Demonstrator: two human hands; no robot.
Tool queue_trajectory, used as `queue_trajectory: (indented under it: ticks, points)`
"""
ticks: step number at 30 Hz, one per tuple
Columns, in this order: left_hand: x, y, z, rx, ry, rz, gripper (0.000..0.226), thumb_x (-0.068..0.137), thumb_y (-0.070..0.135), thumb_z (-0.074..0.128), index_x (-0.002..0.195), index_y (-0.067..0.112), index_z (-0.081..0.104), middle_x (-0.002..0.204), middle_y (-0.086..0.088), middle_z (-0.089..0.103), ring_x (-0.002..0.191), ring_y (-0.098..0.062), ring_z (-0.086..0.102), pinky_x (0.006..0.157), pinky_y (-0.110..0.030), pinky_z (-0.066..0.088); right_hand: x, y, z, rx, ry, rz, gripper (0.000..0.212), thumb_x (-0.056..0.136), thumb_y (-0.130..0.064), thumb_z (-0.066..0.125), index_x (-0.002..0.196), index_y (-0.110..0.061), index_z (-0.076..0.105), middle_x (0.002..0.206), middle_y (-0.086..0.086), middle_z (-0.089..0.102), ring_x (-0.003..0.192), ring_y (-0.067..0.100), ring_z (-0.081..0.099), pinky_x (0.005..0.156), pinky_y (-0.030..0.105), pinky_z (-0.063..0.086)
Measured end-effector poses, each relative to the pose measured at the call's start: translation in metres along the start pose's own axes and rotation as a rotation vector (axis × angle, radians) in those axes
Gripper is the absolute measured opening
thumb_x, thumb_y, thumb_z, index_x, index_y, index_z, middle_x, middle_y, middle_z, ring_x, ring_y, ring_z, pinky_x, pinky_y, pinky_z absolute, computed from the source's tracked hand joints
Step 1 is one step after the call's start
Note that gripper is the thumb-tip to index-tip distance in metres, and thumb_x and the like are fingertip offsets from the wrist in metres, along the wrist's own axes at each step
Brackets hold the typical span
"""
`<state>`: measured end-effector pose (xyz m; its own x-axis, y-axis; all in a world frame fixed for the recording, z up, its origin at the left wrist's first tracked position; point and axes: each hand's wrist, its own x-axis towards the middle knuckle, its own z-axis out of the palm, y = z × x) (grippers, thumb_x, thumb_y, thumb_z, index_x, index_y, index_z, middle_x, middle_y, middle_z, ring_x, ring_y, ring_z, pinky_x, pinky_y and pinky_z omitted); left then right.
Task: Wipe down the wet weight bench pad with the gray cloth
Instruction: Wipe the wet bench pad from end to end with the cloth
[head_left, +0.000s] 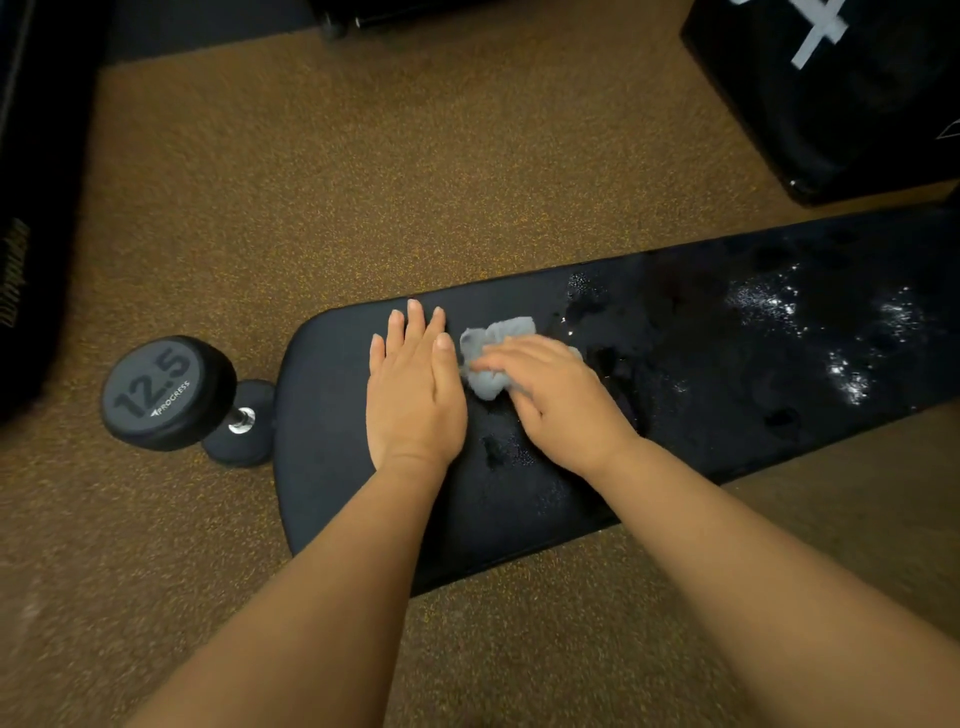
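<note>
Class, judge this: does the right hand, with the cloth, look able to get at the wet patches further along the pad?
Probably yes: the right hand presses the gray cloth beside them, and nothing lies between it and the wet patches.

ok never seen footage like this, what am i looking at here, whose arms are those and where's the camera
There is no machine here. The one picture comes from a camera worn on a person's head, looking forward and down, so the two bare arms reaching in from the bottom are the wearer's own.

The long black thing is a weight bench pad standing on a brown speckled floor. The shiny white specks toward its right end are water drops; the left end looks dry.

The left hand lies flat and open on the pad. The right hand presses a bunched gray cloth against the pad, at the edge of the wet part; it looks blurred.

On the floor, left of the pad, lies a dumbbell marked 12.5. A black box stands at the top right.
</note>
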<state>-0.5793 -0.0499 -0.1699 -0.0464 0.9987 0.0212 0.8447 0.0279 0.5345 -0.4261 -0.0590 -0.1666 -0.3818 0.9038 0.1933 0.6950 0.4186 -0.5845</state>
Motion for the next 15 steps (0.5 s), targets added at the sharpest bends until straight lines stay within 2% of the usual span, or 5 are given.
queue_trajectory:
  ticks: [2, 5, 9, 12, 15]
  points:
    - [-0.001, 0.001, -0.001, -0.06, 0.009, -0.012, 0.059, 0.096, 0.036, 0.005, 0.145, 0.023, 0.034, 0.157, 0.002, 0.021, 0.145, -0.009, 0.008, 0.117, -0.024, -0.004, -0.009, -0.003, -0.005, 0.03, -0.055, -0.035, 0.039, 0.085, -0.012, 0.038, 0.111, -0.014, 0.067, 0.108, 0.003, 0.069, 0.107, 0.025, 0.059, 0.096, 0.032, 0.039]
    - [-0.002, 0.003, -0.003, -0.093, 0.009, -0.022, 0.059, 0.095, 0.036, 0.005, 0.144, 0.022, 0.037, 0.156, 0.003, 0.023, 0.145, -0.007, 0.009, 0.117, -0.023, -0.004, -0.026, -0.009, -0.007, 0.078, -0.108, -0.092, 0.035, 0.083, 0.001, 0.05, 0.109, -0.012, 0.068, 0.107, 0.003, 0.07, 0.106, 0.022, 0.06, 0.095, 0.034, 0.041]
    - [-0.002, 0.004, -0.002, -0.102, 0.031, -0.029, 0.059, 0.096, 0.036, 0.007, 0.142, 0.022, 0.04, 0.155, 0.003, 0.026, 0.144, -0.006, 0.011, 0.116, -0.021, -0.003, -0.057, -0.013, -0.01, 0.154, -0.18, -0.152, 0.037, 0.083, 0.004, 0.056, 0.114, -0.013, 0.068, 0.115, 0.004, 0.068, 0.114, 0.017, 0.058, 0.105, 0.031, 0.037]
    - [-0.002, 0.004, -0.002, -0.059, 0.027, -0.016, 0.058, 0.097, 0.035, 0.007, 0.143, 0.021, 0.038, 0.156, 0.002, 0.025, 0.144, -0.008, 0.011, 0.117, -0.024, -0.002, -0.075, -0.014, -0.015, 0.167, -0.234, -0.183, 0.038, 0.082, 0.004, 0.058, 0.114, -0.014, 0.068, 0.116, 0.002, 0.068, 0.116, 0.014, 0.055, 0.109, 0.021, 0.029]
    - [-0.002, 0.004, -0.001, 0.049, 0.009, 0.029, 0.056, 0.096, 0.035, 0.011, 0.145, 0.018, 0.035, 0.156, -0.002, 0.022, 0.145, -0.015, 0.011, 0.118, -0.03, 0.0, -0.085, -0.01, -0.02, 0.14, -0.294, -0.208, 0.039, 0.084, 0.002, 0.056, 0.116, -0.017, 0.067, 0.12, -0.002, 0.066, 0.121, 0.013, 0.052, 0.111, 0.023, 0.027]
